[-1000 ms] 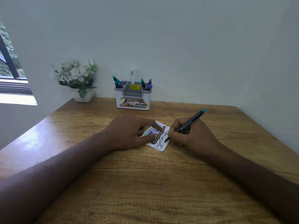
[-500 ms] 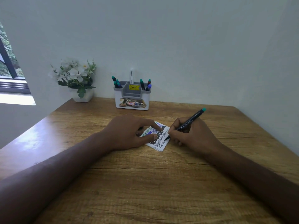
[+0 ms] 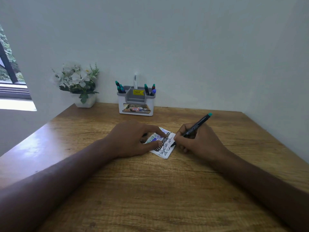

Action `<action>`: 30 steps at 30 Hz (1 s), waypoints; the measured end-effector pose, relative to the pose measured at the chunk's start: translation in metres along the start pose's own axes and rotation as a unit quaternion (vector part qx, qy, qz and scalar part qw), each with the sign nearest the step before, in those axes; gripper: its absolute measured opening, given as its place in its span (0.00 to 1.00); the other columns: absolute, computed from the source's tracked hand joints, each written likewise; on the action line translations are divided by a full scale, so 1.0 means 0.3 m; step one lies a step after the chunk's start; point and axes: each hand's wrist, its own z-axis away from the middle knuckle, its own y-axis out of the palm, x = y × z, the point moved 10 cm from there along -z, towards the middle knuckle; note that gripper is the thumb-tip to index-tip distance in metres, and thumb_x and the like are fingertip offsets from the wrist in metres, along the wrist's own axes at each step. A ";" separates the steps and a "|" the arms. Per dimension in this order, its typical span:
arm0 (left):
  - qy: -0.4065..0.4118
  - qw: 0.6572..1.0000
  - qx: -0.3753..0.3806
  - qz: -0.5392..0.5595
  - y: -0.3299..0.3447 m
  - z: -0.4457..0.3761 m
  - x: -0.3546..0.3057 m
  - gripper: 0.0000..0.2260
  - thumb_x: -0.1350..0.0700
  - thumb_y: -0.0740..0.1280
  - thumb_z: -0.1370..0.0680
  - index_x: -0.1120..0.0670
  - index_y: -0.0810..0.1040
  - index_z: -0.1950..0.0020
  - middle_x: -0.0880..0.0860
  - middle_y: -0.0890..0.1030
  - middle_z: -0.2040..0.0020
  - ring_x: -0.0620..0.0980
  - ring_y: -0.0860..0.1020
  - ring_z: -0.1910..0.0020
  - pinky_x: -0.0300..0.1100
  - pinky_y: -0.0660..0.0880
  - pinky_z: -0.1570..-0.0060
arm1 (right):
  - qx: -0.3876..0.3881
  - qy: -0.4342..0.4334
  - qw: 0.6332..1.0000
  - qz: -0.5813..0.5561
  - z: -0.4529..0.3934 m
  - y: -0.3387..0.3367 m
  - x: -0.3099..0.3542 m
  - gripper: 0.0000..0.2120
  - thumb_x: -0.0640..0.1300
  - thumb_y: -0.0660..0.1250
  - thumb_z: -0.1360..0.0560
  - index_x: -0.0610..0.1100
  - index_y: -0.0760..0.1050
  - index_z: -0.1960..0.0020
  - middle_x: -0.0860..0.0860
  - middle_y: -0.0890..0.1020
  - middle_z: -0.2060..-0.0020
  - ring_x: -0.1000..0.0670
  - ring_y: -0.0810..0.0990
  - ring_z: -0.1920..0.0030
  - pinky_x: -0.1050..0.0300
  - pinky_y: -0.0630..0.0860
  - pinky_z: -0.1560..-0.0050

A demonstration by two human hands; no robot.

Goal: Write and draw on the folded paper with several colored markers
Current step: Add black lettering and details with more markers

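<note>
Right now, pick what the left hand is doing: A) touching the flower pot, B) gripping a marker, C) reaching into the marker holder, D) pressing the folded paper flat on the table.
D: the left hand lies with fingers on the folded paper, while the right hand holds the marker.

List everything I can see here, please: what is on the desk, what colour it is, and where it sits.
folded paper: one, white with black, purple and green writing, middle of the desk.
marker: one, black barrel with teal end, tip down at the paper's right edge.
desk organiser: one, white and grey, back of the desk at the wall.
markers in organiser: about six, teal, red and purple caps, in its left and right compartments.
white pen: one, upright behind the middle compartment.
flower pot: one, white with white flowers, back left corner.
wooden desk: one, brown.
left hand: fingers pressing on the paper.
right hand: gripping the marker.
</note>
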 end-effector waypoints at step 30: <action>-0.003 1.000 0.000 -0.002 -0.003 0.004 -0.001 0.19 0.29 0.59 0.21 0.28 0.71 0.30 0.42 0.75 0.66 0.41 0.73 0.66 0.39 0.64 0.68 | -0.007 0.026 1.000 -0.008 -0.003 -0.004 -0.009 0.03 0.44 0.74 0.23 0.48 0.84 0.56 0.53 0.87 0.67 0.56 0.85 0.68 0.65 0.81 0.64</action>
